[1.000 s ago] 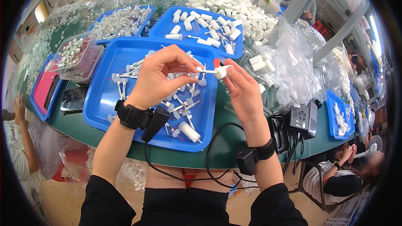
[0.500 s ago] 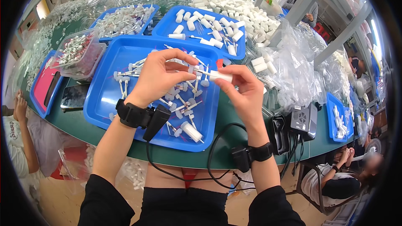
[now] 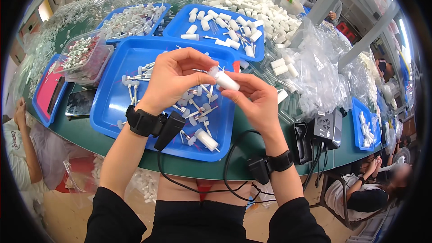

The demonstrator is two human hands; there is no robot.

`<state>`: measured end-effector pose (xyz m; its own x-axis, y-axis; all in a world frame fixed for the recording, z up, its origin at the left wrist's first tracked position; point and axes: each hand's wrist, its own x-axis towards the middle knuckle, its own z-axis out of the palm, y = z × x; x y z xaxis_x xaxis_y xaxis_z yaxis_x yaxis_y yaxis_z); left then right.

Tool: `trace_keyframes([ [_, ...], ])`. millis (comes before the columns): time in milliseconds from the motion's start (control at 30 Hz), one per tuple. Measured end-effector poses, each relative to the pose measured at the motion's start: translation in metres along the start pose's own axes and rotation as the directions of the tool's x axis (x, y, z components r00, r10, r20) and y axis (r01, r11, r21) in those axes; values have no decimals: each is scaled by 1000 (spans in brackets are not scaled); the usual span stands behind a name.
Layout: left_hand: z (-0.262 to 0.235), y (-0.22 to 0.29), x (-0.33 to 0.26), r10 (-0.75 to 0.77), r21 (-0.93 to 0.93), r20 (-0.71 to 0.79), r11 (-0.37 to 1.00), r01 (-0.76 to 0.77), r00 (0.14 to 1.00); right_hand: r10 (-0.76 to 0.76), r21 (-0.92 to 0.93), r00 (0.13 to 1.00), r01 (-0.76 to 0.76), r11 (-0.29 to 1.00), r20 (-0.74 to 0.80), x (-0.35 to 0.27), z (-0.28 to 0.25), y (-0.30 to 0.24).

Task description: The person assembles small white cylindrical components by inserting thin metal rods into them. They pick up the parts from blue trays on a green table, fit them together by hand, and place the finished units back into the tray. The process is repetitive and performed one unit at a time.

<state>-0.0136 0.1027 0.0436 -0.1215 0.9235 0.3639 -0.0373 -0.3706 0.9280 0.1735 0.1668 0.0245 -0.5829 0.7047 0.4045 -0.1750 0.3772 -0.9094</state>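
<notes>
Above the large blue tray (image 3: 108,114), my left hand (image 3: 177,76) pinches a translucent cap (image 3: 214,70) between thumb and fingertips. My right hand (image 3: 256,96) grips a short white cylinder (image 3: 228,81), its fingers closed round the far end. Cap and cylinder meet end to end, slightly tilted; whether the cap is fully seated I cannot tell. Below my hands lie several loose capped stems (image 3: 193,116) with pale caps and thin rods. Near the tray's front corner rests another white cylinder with a cap and a protruding tip (image 3: 206,140).
Behind stands a blue tray of white cylinders (image 3: 205,26), beside a tray heaped with small parts (image 3: 135,20). A clear plastic tub (image 3: 85,60) and a phone (image 3: 81,103) sit at left. A black cable (image 3: 227,162) hangs from my wristbands. Clear bags (image 3: 319,72) lie at right.
My hands have come closer together. The stem that showed between the cap and the white cylinder is now out of sight, and the two pieces touch.
</notes>
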Motion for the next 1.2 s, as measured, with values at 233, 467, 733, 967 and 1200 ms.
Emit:
trace_keyframes([
  [233,-1,3,-2,32,-9,7,999,-32,999,-176,-53,982,173,984,-62,1,-5,-5],
  [467,-2,0,-1,74,-19,-22,997,-74,997,-61,110,994,71,991,-92,1,0,-14],
  [733,-1,-1,-2,-3,44,33,999,1,999,-59,-46,998,57,997,-36,-3,-2,-2],
  [967,0,0,1,30,94,64,995,-36,998,-27,-43,979,19,999,-200,12,-31,1],
  [1200,-3,-4,2,-67,58,-5,996,68,998,254,-834,957,-25,552,140,-2,-75,0],
])
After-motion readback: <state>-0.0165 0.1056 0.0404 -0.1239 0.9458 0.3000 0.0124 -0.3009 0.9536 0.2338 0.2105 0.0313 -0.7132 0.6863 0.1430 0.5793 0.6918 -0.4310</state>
